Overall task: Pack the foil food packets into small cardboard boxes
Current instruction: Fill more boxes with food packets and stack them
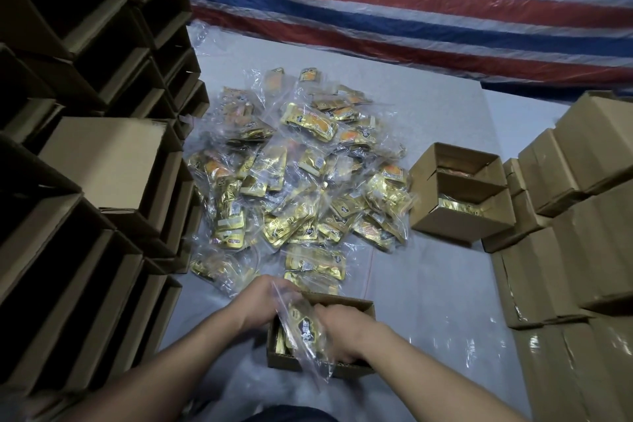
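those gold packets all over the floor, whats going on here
A person is packing bagged foil packets into small cardboard boxes. Both hands, left hand and right hand, are pushing a clear bag of gold packets into the open box in front of them. A big pile of packets lies beyond, two filled open boxes sit to its right.

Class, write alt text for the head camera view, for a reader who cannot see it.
Two hands, left hand and right hand, push a bagged foil packet into a small open cardboard box. Beyond lies a pile of packets, with empty boxes stacked left and another open box right.
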`<action>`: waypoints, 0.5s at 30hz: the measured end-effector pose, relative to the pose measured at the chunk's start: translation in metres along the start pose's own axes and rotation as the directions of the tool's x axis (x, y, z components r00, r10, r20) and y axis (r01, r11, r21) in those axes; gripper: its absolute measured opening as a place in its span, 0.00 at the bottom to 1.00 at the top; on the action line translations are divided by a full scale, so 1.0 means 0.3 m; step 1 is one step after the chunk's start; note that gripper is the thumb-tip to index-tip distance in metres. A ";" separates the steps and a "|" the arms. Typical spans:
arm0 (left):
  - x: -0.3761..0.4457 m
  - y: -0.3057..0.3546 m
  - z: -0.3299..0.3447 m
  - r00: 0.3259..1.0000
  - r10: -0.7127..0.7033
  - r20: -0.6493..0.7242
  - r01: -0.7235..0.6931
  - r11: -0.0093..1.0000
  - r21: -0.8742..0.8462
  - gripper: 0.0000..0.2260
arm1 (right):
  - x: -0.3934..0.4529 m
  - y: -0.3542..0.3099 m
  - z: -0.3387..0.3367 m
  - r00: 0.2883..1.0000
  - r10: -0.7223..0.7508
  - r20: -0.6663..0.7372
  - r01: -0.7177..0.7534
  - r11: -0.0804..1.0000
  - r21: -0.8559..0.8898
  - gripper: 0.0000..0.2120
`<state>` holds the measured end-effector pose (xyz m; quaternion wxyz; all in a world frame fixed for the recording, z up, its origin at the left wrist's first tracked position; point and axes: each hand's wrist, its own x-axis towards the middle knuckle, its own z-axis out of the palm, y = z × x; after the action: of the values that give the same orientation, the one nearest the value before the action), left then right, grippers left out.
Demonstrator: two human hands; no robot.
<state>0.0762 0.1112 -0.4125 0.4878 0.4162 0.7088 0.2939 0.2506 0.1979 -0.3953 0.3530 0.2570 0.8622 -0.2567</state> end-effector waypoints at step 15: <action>-0.018 -0.029 0.008 0.997 0.070 0.034 -0.073 0.993 0.092 0.07 | -0.050 -0.016 -0.006 0.986 0.143 0.091 -0.152 0.983 0.104 0.07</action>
<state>0.0767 0.1025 -0.4180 0.4680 0.4680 0.6987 0.2715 0.2561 0.1917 -0.3819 0.3916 0.3287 0.8098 -0.2877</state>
